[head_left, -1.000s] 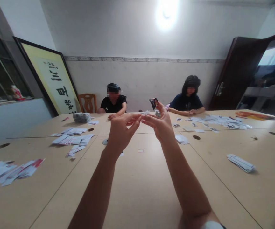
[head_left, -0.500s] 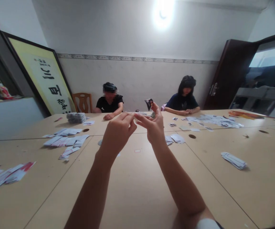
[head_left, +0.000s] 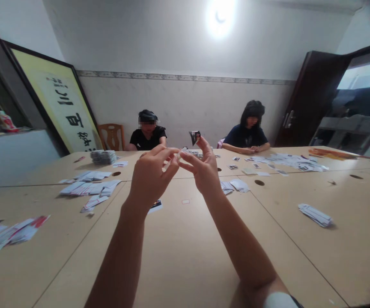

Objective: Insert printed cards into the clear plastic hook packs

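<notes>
Both my hands are raised above the tan table [head_left: 185,256], fingertips meeting. My left hand [head_left: 148,177] pinches a small pale scrap [head_left: 180,152] against the fingers of my right hand [head_left: 202,169]. My right hand also holds a small dark printed card [head_left: 194,136] upright between thumb and forefinger. A small dark card [head_left: 156,205] lies on the table just below my left wrist.
Piles of white cards [head_left: 90,188] lie at the left, more cards [head_left: 5,233] near the left edge, a stack [head_left: 315,214] at the right, and a spread [head_left: 284,161] far right. Two people [head_left: 148,134] [head_left: 249,132] sit opposite. A framed picture [head_left: 58,109] leans on the left wall.
My hands have shifted slightly left and closer together. The dark card in my right hand moved left with them. A dark card below my left wrist has come into sight.
</notes>
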Tool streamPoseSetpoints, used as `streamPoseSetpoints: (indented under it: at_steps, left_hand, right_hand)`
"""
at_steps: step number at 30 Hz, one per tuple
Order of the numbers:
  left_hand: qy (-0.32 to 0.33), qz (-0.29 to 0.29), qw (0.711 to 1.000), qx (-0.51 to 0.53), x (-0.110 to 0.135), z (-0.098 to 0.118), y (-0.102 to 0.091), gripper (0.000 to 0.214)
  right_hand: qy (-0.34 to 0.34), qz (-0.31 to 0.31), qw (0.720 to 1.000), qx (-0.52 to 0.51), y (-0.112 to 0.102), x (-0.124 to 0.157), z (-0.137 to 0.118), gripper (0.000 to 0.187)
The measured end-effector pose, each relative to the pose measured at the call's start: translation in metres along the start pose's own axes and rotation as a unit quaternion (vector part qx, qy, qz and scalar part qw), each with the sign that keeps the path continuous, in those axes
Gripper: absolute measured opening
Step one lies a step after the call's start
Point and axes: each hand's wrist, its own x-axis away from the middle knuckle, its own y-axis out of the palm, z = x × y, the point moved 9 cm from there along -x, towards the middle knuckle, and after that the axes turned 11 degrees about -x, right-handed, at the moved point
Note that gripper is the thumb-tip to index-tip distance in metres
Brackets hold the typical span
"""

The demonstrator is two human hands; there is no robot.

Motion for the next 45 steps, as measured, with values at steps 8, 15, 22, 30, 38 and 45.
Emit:
streamPoseSetpoints:
  at_steps: [8, 15, 22, 30, 38, 45]
  left_hand:
    - [-0.113, 0.078, 0.977, 0.165, 0.002, -0.035, -0.014, 0.03]
    - [-0.177, 0.085, 0.958, 0.211, 0.004, -0.052, -0.009, 0.041]
    - [-0.133, 0.058, 0.978, 0.153, 0.004, -0.034, -0.004, 0.042]
    - [-0.027, -0.009, 0.998, 0.052, 0.001, -0.007, 0.004, 0.042]
    - [0.069, 0.035, 0.994, -0.075, 0.002, 0.012, 0.009, 0.04]
    - [0.109, 0.075, 0.988, -0.08, 0.004, 0.013, 0.008, 0.033]
  right_hand:
    - [0.066, -0.117, 0.99, -0.044, 0.008, -0.011, -0.001, 0.066]
    - [0.086, -0.171, 0.977, -0.09, 0.009, -0.018, 0.014, 0.064]
    - [0.055, -0.167, 0.981, -0.084, 0.009, -0.019, 0.015, 0.07]
    - [0.024, -0.121, 0.985, -0.123, 0.001, -0.02, 0.015, 0.079]
    - [-0.004, -0.093, 0.989, -0.116, -0.004, -0.021, 0.011, 0.075]
    - [0.006, -0.073, 0.989, -0.128, -0.003, -0.019, 0.01, 0.081]
